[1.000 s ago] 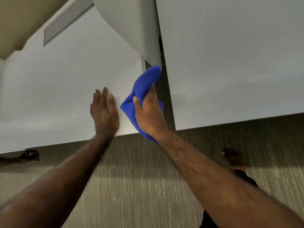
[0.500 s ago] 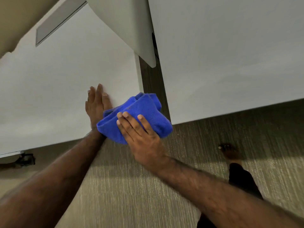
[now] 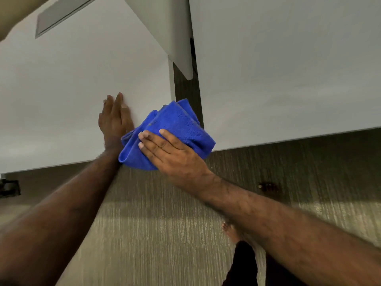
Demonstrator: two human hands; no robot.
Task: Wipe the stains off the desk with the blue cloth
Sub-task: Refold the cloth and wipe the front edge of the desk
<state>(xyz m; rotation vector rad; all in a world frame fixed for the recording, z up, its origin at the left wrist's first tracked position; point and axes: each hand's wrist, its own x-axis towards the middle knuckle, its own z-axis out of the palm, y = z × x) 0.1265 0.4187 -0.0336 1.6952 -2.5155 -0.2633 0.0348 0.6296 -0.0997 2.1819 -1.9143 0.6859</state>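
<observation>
A bunched blue cloth point(image 3: 177, 124) lies over the near right corner of the white desk point(image 3: 68, 96) and sticks out past its edge. My right hand point(image 3: 171, 153) presses flat on the cloth's near part, fingers pointing left. My left hand point(image 3: 114, 120) rests flat on the desk surface just left of the cloth, fingers together, with nothing in it. No stain shows on the white top.
A second white desk point(image 3: 288, 69) stands to the right across a narrow gap. A grey divider panel point(image 3: 171, 27) rises at the back between them. Grey striped carpet point(image 3: 165, 223) lies below, with my bare foot point(image 3: 231, 232) on it.
My right hand brought the cloth down from the divider's lower edge to the desk's near right corner and flattened onto it. My left hand stayed flat on the desk.
</observation>
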